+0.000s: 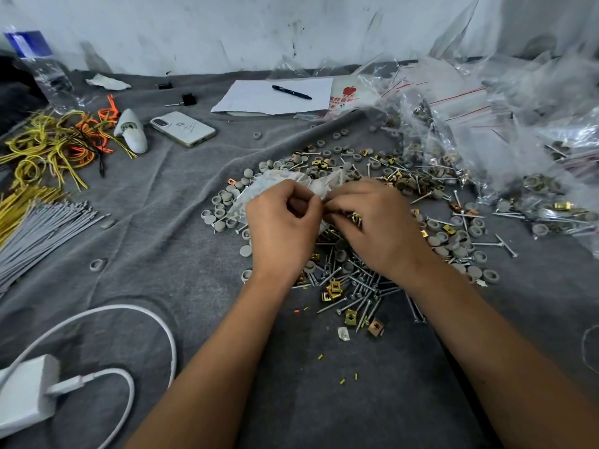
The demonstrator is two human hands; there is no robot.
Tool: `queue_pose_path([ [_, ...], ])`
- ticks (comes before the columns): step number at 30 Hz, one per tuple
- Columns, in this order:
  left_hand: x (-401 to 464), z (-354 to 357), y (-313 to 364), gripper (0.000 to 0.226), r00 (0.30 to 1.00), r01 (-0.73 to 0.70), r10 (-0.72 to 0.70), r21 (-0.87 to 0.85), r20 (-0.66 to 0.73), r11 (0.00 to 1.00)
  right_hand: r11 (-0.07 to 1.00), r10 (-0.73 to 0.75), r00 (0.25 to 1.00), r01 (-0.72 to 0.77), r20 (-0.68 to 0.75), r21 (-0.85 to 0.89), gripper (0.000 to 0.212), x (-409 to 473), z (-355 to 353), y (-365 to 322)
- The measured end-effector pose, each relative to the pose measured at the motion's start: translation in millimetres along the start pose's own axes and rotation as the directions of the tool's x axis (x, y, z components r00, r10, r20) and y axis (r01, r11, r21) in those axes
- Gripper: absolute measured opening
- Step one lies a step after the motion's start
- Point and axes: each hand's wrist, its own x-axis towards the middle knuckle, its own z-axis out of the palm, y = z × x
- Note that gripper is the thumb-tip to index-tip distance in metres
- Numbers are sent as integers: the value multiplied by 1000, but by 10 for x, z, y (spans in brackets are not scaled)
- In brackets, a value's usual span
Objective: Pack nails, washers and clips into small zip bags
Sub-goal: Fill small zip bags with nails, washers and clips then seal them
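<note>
— Both hands are up over the pile, see? The left hand [281,222] has its fingers curled in, pinching the near edge of a small zip bag [285,186].

— And the right hand [372,222]?

— Fingers bent tight, meeting the left at the bag's mouth. There's a brass-coloured clip [356,216] showing just under its fingertips; whether it's gripped or lying beneath, I cannot tell.

— Where does the bag sit?

— It fans out beyond the knuckles, away from the person, over the grey washers [223,202].

— The rest of the hardware?

— Nails [359,286] heaped under both wrists, washers and clips scattered right across the grey cloth [162,222]. Filled bags [505,150] are piled far right. A phone [182,128] and a pen [291,92] lie further back.
</note>
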Motion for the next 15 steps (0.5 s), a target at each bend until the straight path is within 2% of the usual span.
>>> queue_pose_path([
  [2,10,-13,-2,13,999,39,-40,-33,-31,999,999,-38,997,40,66,-33,16,4,22,13],
  [5,25,-19,-15,11,995,92,-95,-58,-44,994,1000,-15,999,14,-48,-21,13,15,-27,44],
  [7,28,-19,-14,11,993,107,-110,-64,-41,992,1000,15,997,-14,-71,9,13,20,-109,79],
  [12,23,-11,-14,13,993,112,-114,-57,-26,992,996,58,976,-71,211,58,16,7,-311,257],
  [15,22,-12,-16,13,994,106,-107,-54,-26,993,988,107,945,-136,309,73,20,3,-352,297],
])
